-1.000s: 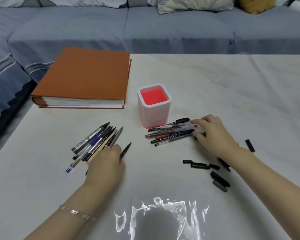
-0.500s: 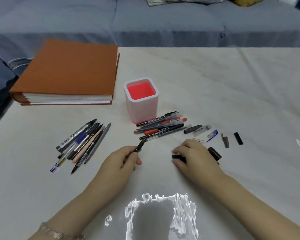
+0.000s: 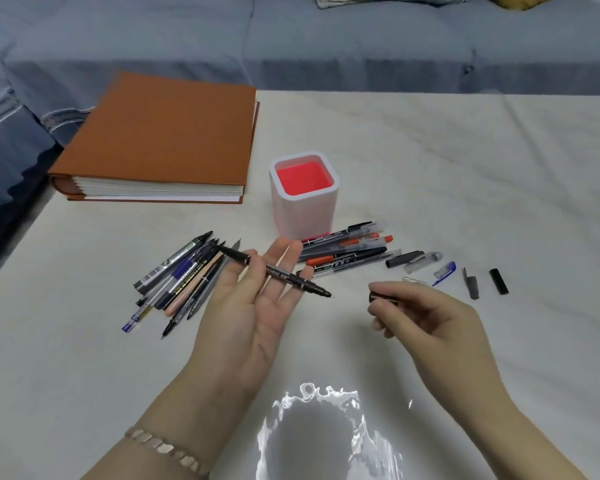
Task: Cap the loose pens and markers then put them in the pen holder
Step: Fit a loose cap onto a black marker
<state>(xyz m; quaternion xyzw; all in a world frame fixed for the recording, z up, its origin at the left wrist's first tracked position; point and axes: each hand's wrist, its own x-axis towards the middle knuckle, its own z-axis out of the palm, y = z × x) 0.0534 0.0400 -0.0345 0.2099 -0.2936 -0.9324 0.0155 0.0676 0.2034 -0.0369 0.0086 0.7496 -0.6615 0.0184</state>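
Pale worktop [image 3: 465, 161] carries the pen holder [image 3: 303, 206], in front of which the left hand [image 3: 253, 313] pins a bare-tipped black pen [image 3: 284, 274] under its thumb while the right hand [image 3: 426, 317] pinches a black cap [image 3: 381, 297], which should meet the tip squarely and push straight on.

The left hand [image 3: 253, 313] has a bracelet [image 3: 167, 449] at the wrist: a slim band of flat, pale, shiny links of uneven shape. The right hand [image 3: 430, 317] and its wrist are bare. Both forearms are unsleeved as far as they show.
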